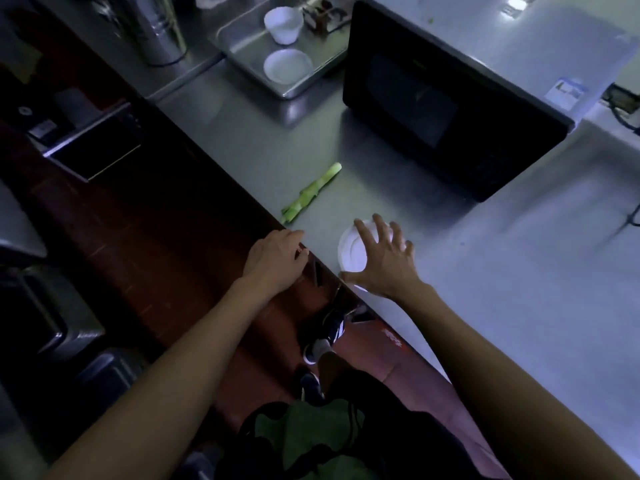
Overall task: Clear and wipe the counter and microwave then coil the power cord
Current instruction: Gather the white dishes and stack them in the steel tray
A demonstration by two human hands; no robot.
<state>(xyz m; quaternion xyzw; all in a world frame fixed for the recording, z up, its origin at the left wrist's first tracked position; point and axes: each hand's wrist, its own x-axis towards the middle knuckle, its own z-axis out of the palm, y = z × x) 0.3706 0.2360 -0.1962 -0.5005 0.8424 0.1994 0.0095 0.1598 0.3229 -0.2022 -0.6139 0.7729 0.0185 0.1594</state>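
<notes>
A small white dish (351, 252) sits on the steel counter (502, 271) close to its front edge. My right hand (382, 259) is spread over the dish with fingers straight, thumb at its near rim. My left hand (275, 259) rests at the counter's edge, fingers curled, a small red thing barely showing by the fingertips. A green vegetable stalk (310, 194) lies on the counter beyond my left hand. The black microwave (450, 102) stands behind on the right. A dark power cord (623, 116) shows at the far right.
A steel tray (242, 50) at the back holds two white cups (284, 24) and small dark items. A metal canister (156, 32) stands left of the tray. Left of the counter edge, the dark floor and low equipment drop away.
</notes>
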